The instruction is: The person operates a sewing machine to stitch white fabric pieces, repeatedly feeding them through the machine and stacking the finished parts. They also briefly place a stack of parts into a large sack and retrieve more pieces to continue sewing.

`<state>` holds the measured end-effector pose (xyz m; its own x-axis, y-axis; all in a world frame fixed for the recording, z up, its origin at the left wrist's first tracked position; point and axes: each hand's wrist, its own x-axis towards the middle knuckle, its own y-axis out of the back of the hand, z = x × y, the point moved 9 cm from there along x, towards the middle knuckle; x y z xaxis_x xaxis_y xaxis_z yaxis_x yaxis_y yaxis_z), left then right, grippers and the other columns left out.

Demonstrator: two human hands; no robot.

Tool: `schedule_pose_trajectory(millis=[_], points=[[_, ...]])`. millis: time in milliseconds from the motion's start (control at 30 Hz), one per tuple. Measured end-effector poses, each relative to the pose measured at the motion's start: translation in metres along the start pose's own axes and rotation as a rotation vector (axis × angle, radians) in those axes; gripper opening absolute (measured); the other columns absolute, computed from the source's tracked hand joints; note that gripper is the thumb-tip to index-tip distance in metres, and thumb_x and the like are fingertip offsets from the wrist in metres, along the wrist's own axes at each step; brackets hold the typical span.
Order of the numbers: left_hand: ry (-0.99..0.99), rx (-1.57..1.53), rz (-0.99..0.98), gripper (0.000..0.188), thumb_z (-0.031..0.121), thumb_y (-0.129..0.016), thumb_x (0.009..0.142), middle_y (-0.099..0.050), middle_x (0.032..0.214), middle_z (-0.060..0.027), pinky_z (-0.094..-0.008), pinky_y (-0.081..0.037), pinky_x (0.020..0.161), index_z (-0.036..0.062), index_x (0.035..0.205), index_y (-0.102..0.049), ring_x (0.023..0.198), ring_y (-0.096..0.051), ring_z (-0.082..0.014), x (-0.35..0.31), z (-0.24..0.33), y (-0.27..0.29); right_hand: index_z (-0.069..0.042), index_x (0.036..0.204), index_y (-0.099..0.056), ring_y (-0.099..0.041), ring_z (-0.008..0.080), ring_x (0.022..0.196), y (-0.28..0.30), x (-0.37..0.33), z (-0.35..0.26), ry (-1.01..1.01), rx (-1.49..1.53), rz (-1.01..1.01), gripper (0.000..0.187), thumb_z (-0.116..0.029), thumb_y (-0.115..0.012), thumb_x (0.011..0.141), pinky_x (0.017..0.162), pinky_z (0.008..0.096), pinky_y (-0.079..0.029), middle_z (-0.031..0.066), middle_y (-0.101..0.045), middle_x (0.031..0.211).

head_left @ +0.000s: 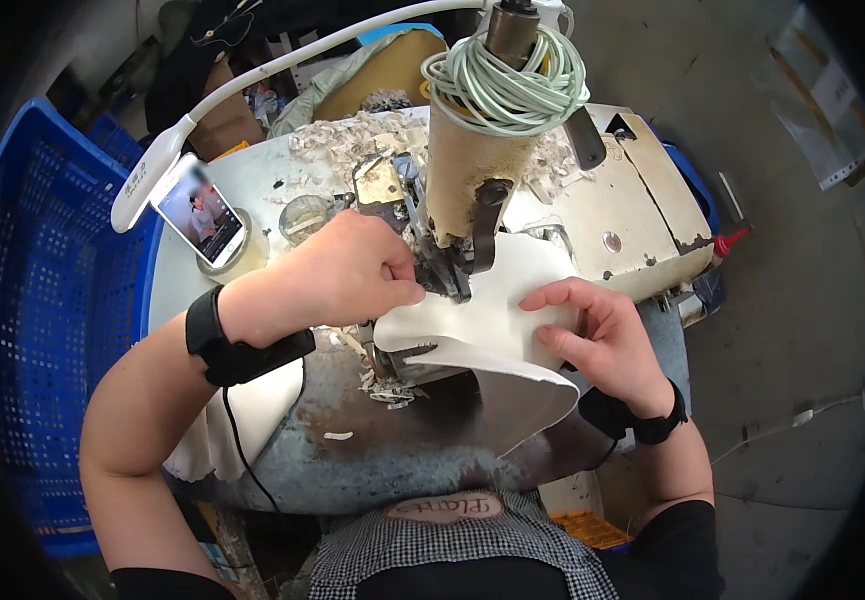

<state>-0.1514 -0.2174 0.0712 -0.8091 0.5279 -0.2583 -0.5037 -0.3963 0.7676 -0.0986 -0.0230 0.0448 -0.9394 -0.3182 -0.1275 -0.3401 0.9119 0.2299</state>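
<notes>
A white piece of leather-like material (pixel 497 320) lies under the head of a beige sewing machine (pixel 472 170) at the middle of the worktable. My left hand (pixel 352 270) pinches the material's left edge right beside the presser foot (pixel 449 278). My right hand (pixel 597 325) presses flat on the material's right side, fingers curled over its edge. The lower part of the piece curls down over the table's front. Both wrists carry black bands, the left one with a cable.
A phone (pixel 200 212) leans on a round holder at the left under a white lamp arm (pixel 252 90). A blue plastic crate (pixel 42 300) stands at the far left. White scraps (pixel 352 135) pile behind the machine. A coil of pale green cord (pixel 507 80) tops the machine.
</notes>
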Motion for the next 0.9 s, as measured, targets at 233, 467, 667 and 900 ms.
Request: schedule_pose_trajectory(millis=[233,467,667,900], points=[[-0.017,-0.008,0.078,0.022,0.022,-0.07,0.077,-0.064,0.064,-0.0125,-0.0308,-0.049,0.059,-0.0002,0.078,-0.07,0.059,-0.062,-0.0207,0.002,0.004,-0.012,-0.004,0.098,-0.067,-0.04,0.0012,0.057,0.017,0.02,-0.032,0.097,-0.306,-0.12,0.027,0.005,-0.054,0.076,0.051,0.0188,-0.033,-0.005,-0.06,0.08],[0.013,0.082,0.109,0.027,0.025,-0.07,0.079,-0.063,0.059,-0.0126,-0.0323,-0.05,0.058,-0.0016,0.074,-0.069,0.056,-0.063,-0.022,0.001,0.011,-0.014,0.0,0.099,-0.067,-0.054,0.0059,0.079,0.03,0.042,-0.059,0.206,-0.385,-0.312,0.028,0.008,-0.054,0.076,0.07,0.0218,-0.043,0.0011,-0.067,0.09],[0.324,-0.631,-0.491,0.042,0.036,-0.05,0.097,-0.067,0.082,-0.0102,-0.0292,-0.054,0.068,-0.0022,0.093,-0.066,0.075,-0.066,-0.0148,-0.035,0.022,-0.089,0.0,0.096,-0.068,-0.06,0.0093,0.081,0.042,0.033,-0.078,0.309,-0.396,-0.349,0.021,0.007,-0.06,0.078,0.071,0.0223,-0.045,0.0029,-0.068,0.09],[0.129,-1.6,-0.361,0.036,0.026,-0.049,0.095,-0.063,0.11,-0.0112,-0.0306,-0.05,0.086,0.0005,0.119,-0.056,0.094,-0.064,-0.0169,-0.04,0.039,-0.121,0.003,0.084,-0.069,-0.063,0.0155,0.071,0.04,-0.039,-0.118,0.544,-0.286,-0.213,0.017,-0.003,-0.058,0.072,0.064,0.027,-0.048,0.0078,-0.068,0.08]])
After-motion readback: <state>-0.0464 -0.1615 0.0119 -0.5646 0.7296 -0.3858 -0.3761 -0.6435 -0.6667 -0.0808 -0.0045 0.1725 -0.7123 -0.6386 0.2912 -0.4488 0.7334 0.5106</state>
